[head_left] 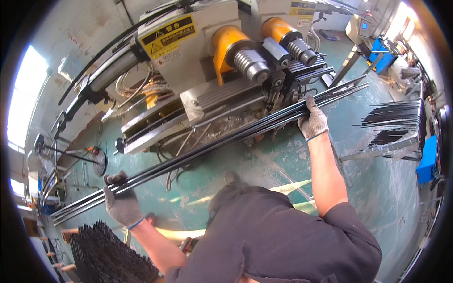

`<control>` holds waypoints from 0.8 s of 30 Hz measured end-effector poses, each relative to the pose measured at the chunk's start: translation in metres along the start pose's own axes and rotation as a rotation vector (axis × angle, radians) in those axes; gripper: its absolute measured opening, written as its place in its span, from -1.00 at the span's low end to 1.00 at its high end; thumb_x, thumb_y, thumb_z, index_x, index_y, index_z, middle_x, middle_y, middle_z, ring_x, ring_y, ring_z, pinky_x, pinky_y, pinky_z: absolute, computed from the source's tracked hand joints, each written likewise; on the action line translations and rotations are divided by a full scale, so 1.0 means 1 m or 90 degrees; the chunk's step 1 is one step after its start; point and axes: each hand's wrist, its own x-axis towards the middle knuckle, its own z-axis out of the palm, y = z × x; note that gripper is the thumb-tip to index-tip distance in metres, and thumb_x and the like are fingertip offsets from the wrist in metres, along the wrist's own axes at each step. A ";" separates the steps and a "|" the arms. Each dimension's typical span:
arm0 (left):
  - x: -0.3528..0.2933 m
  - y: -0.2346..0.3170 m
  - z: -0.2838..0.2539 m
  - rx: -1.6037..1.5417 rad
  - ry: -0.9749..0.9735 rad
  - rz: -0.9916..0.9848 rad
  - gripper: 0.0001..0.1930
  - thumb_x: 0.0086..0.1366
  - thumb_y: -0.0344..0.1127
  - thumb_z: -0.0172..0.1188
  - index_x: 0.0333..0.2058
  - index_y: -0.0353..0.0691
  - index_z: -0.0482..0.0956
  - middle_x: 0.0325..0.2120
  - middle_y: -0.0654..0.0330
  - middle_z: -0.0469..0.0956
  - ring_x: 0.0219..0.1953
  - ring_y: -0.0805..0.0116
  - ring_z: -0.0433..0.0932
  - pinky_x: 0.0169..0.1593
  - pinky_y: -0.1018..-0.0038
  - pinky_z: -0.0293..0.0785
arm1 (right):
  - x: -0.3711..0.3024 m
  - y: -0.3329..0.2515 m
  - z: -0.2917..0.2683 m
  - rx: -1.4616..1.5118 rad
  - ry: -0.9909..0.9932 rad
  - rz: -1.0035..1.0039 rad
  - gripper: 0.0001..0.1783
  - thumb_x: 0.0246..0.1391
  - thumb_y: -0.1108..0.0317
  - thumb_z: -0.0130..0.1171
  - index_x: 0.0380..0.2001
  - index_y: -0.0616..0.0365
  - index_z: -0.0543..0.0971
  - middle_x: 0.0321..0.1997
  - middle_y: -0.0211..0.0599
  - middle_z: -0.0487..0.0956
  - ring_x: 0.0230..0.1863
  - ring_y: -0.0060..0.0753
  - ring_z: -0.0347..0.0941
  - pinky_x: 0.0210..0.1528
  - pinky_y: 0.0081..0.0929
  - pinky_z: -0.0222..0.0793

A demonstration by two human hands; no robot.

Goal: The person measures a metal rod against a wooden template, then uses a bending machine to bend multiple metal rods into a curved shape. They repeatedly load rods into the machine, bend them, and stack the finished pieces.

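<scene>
A bundle of several long, thin dark metal rods (212,149) slants across the view, from low at the left to higher at the right. Near its left end my left hand (123,206), in a grey-white knit glove, is closed round the rods from below. Toward the other end, my gloved right hand (314,123) grips the same bundle, thumb on top. Just beyond the rods stands a grey machine (191,63) with two orange housings (231,40) and ridged steel rollers (251,63). How the rods sit inside my palms is hidden.
A dense stack of black rods (106,252) stands at the lower left, close to my left forearm. At the right, a rack (409,141) carries more black rods (389,115). Blue boxes (427,160) stand along the right side. The green floor (278,162) is worn.
</scene>
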 end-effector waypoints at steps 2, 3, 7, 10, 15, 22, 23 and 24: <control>0.022 -0.001 -0.027 0.028 0.018 0.004 -0.63 0.47 -0.28 0.36 0.12 -0.38 0.57 -0.13 0.07 0.68 0.02 0.13 0.63 0.46 0.02 0.42 | 0.028 -0.001 0.011 -0.005 0.083 0.005 -0.73 0.29 0.12 0.51 -0.12 0.00 0.68 -0.27 -0.41 0.71 -0.20 -0.38 0.67 -0.21 -0.36 0.62; 0.030 -0.016 -0.028 0.032 0.021 0.011 -0.66 0.49 -0.21 0.36 0.08 -0.31 0.59 -0.16 0.14 0.68 -0.01 0.17 0.65 0.44 0.04 0.47 | 0.039 -0.001 0.013 -0.015 0.101 0.008 -0.72 0.27 0.09 0.52 -0.13 -0.04 0.68 -0.28 -0.44 0.71 -0.22 -0.40 0.66 -0.26 -0.38 0.59; 0.083 -0.063 -0.052 0.037 0.205 -0.054 -0.68 0.55 -0.07 0.29 -0.07 -0.24 0.62 -0.22 0.16 0.67 -0.11 0.13 0.68 0.29 0.05 0.60 | 0.074 0.020 0.034 -0.121 0.187 -0.041 -0.68 0.30 0.01 0.50 -0.06 -0.09 0.69 -0.23 -0.52 0.72 -0.25 -0.37 0.65 -0.30 -0.28 0.55; 0.108 -0.092 -0.058 0.084 0.273 -0.102 -0.66 0.57 -0.01 0.26 -0.08 -0.21 0.62 -0.23 0.15 0.67 -0.13 0.12 0.68 0.16 0.08 0.67 | 0.085 0.040 0.052 -0.132 0.171 -0.103 -0.73 0.37 0.18 0.41 0.04 0.01 0.69 -0.11 -0.44 0.74 -0.19 -0.29 0.68 -0.20 -0.21 0.63; 0.125 -0.136 -0.027 0.071 0.282 -0.157 -0.63 0.63 -0.01 0.16 -0.07 -0.28 0.55 -0.22 0.11 0.63 -0.11 0.06 0.64 0.18 0.04 0.62 | 0.101 0.052 0.081 -0.025 0.026 -0.067 -0.68 0.39 0.25 0.22 0.09 0.16 0.66 -0.05 -0.24 0.74 -0.08 -0.17 0.69 0.04 -0.20 0.64; 0.126 -0.183 -0.026 0.070 0.247 -0.205 -0.62 0.65 -0.12 0.11 0.15 -0.37 0.55 0.12 -0.07 0.63 0.20 -0.05 0.59 0.38 0.03 0.50 | 0.127 0.063 0.100 -0.185 0.138 -0.021 -0.81 0.29 0.25 0.31 -0.20 0.14 0.71 -0.38 -0.35 0.62 -0.35 -0.38 0.56 -0.28 -0.39 0.45; 0.126 -0.193 -0.020 0.081 0.250 -0.207 -0.60 0.65 -0.11 0.12 0.16 -0.37 0.55 0.13 -0.08 0.62 0.21 -0.06 0.58 0.40 0.04 0.49 | 0.137 0.063 0.092 -0.209 0.141 -0.005 -0.80 0.25 0.30 0.27 -0.18 0.18 0.72 -0.32 -0.28 0.66 -0.28 -0.34 0.60 -0.20 -0.37 0.50; 0.125 -0.201 -0.015 0.093 0.253 -0.210 -0.58 0.65 -0.11 0.12 0.18 -0.38 0.54 0.14 -0.08 0.62 0.23 -0.07 0.57 0.42 0.04 0.47 | 0.146 0.061 0.083 -0.312 0.128 -0.010 -0.79 0.25 0.31 0.26 -0.16 0.19 0.72 -0.31 -0.27 0.68 -0.25 -0.33 0.63 -0.18 -0.36 0.52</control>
